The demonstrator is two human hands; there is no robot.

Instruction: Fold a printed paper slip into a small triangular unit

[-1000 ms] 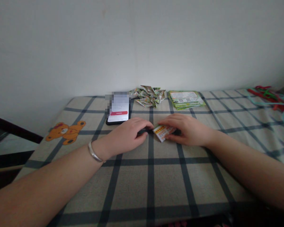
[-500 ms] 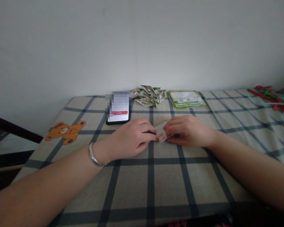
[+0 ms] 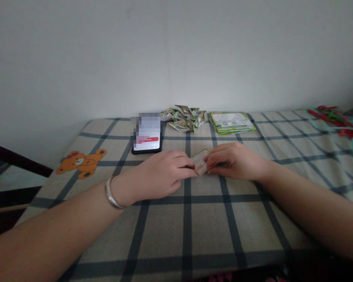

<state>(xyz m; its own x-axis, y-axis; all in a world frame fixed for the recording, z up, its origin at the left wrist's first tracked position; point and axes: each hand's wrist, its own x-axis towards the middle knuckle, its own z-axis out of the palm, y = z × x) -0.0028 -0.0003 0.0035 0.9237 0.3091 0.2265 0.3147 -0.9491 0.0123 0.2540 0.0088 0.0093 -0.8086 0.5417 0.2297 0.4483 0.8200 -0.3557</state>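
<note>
From where I'm standing, the left fingertips (image 3: 191,171) are pinching the near-left edge of a small folded paper (image 3: 199,162), thumb tucked mostly out of my sight. The right fingers (image 3: 214,154) are closing on its other side, curling over the top while the thumb is pressing from below. So the paper is sitting between the 2 hands, the left hand (image 3: 161,176) and the right hand (image 3: 235,160) — just above or on the checked tablecloth (image 3: 208,229); I can't tell which. A silver bracelet (image 3: 111,194) is circling the left wrist.

Beyond the left hand, 1 phone (image 3: 148,135) is lying with its screen lit. Next to it a pile of folded papers (image 3: 184,118) is resting near the wall (image 3: 176,51), and a stack of green cards (image 3: 232,122) is lying to its right. Ribbons (image 3: 341,123) are tangling at the far right — and an orange bear figure (image 3: 82,162) is decorating the cloth's left side.
</note>
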